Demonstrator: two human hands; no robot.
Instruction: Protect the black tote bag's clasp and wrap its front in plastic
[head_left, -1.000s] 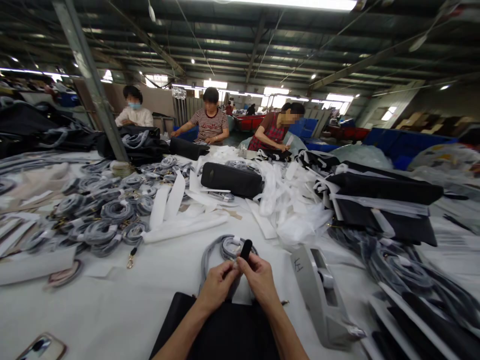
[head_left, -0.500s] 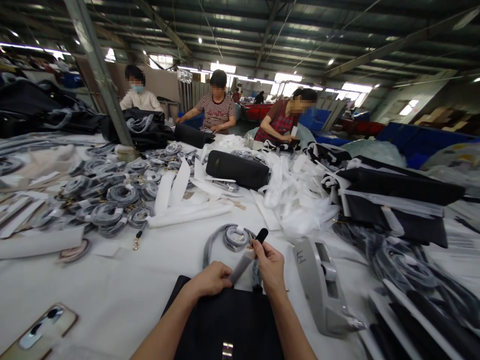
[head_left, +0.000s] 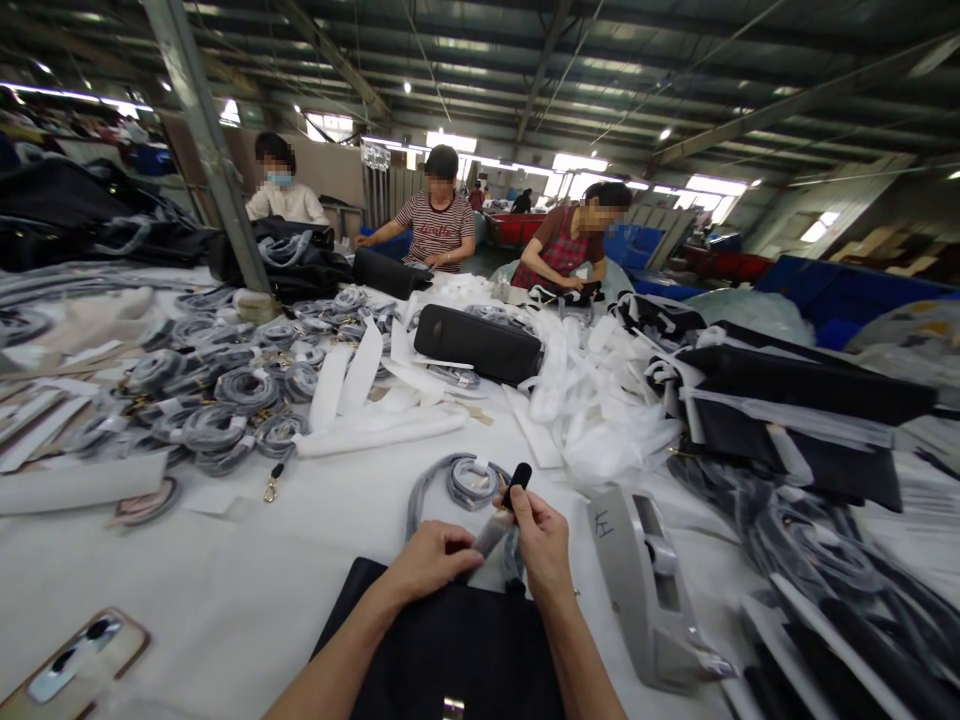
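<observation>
A black bag [head_left: 457, 650] with a metal clasp lies in front of me at the bottom of the head view. Over its top edge my right hand [head_left: 544, 535] pinches a black strap end [head_left: 517, 484], which points up and away. Below that end, the strap is covered by a translucent wrap [head_left: 493, 533]. My left hand [head_left: 435, 562] is closed on the wrapped part, close to the bag's upper edge. Just beyond my hands a coiled grey wrapped strap [head_left: 472, 482] rests on the table. What lies beneath my left fingers is partly hidden.
To the right stands a grey tape dispenser [head_left: 643, 590]; a phone [head_left: 82, 665] lies at lower left. Coiled straps [head_left: 217, 425] are heaped on the left, white wrapping [head_left: 585, 400] at centre. Black bags [head_left: 795, 390] are stacked right. Several people work across the table.
My left hand has slid slightly up and right along the wrapped strap, nearer my right hand. My right hand is nearly where it was. The camera view has shifted a little.
</observation>
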